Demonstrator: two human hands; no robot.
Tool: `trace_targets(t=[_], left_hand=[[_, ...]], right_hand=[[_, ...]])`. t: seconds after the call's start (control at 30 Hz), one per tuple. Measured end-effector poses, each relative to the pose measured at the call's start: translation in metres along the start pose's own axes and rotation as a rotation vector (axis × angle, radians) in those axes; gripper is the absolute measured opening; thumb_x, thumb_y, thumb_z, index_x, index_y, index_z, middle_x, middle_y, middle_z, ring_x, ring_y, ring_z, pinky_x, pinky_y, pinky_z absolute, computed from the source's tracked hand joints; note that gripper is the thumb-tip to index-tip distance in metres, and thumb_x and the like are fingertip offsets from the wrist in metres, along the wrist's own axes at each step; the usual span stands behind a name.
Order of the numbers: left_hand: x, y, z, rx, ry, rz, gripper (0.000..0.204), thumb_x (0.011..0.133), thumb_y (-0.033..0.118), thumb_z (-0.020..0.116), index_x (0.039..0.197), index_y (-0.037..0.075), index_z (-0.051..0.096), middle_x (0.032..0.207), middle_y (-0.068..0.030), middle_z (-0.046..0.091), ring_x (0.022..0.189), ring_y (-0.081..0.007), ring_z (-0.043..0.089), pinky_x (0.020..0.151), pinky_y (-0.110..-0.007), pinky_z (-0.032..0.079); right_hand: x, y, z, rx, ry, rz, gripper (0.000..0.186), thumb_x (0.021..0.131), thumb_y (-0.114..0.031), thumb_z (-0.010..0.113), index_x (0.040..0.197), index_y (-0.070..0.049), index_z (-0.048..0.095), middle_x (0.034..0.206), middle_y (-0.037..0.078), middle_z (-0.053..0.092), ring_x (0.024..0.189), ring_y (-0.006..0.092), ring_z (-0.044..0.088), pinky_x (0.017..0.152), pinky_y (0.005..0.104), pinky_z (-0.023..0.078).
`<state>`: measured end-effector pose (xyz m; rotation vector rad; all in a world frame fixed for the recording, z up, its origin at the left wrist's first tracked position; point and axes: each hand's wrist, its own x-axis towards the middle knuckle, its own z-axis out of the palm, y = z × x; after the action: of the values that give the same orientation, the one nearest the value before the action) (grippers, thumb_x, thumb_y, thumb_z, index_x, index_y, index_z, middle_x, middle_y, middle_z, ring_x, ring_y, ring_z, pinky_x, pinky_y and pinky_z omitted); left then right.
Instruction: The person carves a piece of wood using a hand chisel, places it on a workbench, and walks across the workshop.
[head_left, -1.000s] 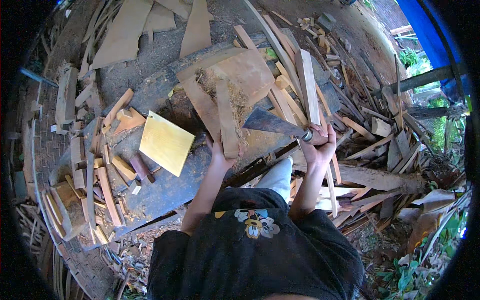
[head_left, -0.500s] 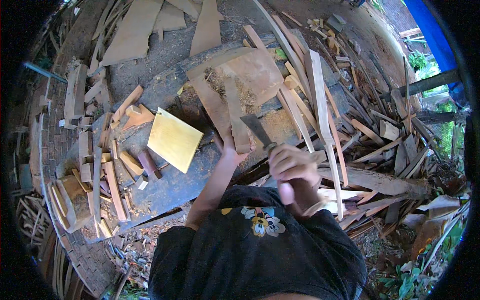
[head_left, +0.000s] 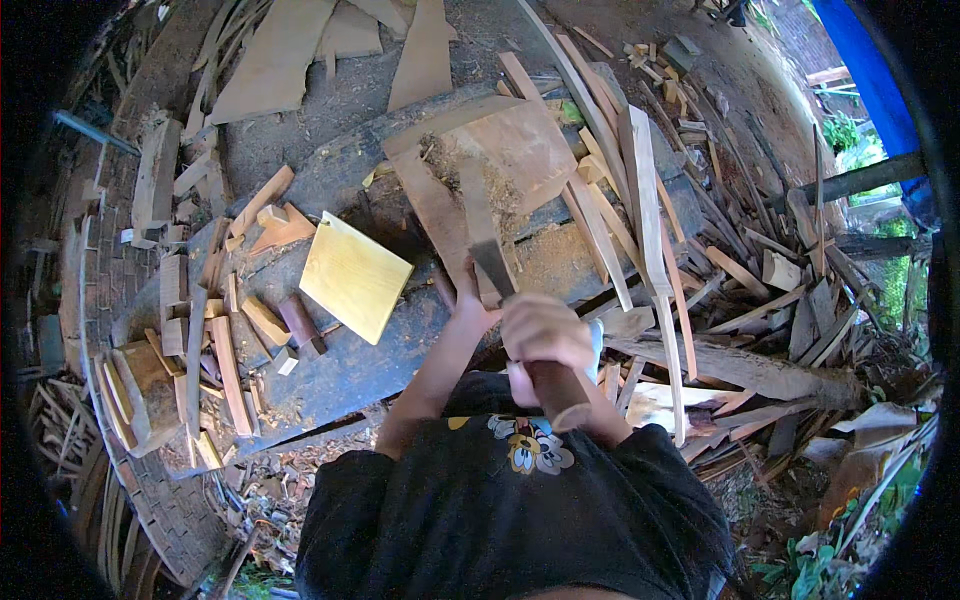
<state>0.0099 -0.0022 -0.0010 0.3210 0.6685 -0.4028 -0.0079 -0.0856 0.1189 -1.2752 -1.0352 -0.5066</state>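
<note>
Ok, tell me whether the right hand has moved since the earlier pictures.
Yes: judged against the yellow board, the right hand, gripping the knife, has moved left, closer to that board.

I record: board [head_left: 355, 278] on bench [head_left: 342, 377], left of my left hand [head_left: 474, 309]; scrap timber [head_left: 742, 370] right of my right hand [head_left: 546, 332].

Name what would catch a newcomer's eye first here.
Probably the bright yellow board, lying on the dark bench, left of centre. Next comes the big knife in the right hand, over a wood strip held in the left hand. The blue sheet at upper right stands out.
</note>
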Motion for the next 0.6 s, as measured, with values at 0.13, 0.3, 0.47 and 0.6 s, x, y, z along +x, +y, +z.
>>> trace_targets(t=[0.13,0.3,0.47,0.6], left_hand=[[0.033,-0.02,-0.034,-0.016,-0.22,0.005,0.051,0.08,0.051,0.031,0.108,0.013,0.046,0.1,-0.0082,0.053,0.093,-0.0267,0.048,0.08,-0.042,0.039],[0.016,0.002,-0.006,-0.093,-0.064,0.004,0.044,0.082,0.047,0.03,0.102,0.012,0.048,0.095,-0.0073,0.054,0.088,-0.024,0.051,0.078,-0.04,0.041],[-0.004,-0.001,0.024,0.004,0.051,0.059,0.042,0.085,0.043,0.028,0.106,0.012,0.046,0.099,-0.0059,0.052,0.09,-0.0224,0.051,0.079,-0.037,0.041],[-0.004,-0.003,0.019,0.01,0.079,0.18,0.042,0.086,0.041,0.025,0.111,0.012,0.044,0.103,-0.0049,0.051,0.093,-0.022,0.05,0.08,-0.036,0.041]], right_hand=[[0.0,0.028,-0.002,-0.032,0.119,0.235,0.014,0.064,-0.001,0.056,0.063,-0.002,0.042,0.061,0.009,0.05,0.055,0.0244,0.051,0.054,0.0327,0.042],[0.004,-0.015,0.001,-0.009,0.065,0.082,0.011,0.065,-0.002,0.056,0.066,-0.002,0.045,0.056,0.008,0.05,0.051,0.0246,0.052,0.054,0.0403,0.045],[0.001,0.04,-0.001,-0.211,0.136,0.139,0.012,0.065,0.002,0.056,0.062,-0.003,0.045,0.061,0.009,0.052,0.057,0.0242,0.053,0.059,0.0393,0.044],[-0.008,0.005,0.0,0.067,0.245,0.131,0.012,0.065,0.004,0.056,0.065,-0.003,0.047,0.065,0.009,0.054,0.061,0.024,0.054,0.062,0.0379,0.044]])
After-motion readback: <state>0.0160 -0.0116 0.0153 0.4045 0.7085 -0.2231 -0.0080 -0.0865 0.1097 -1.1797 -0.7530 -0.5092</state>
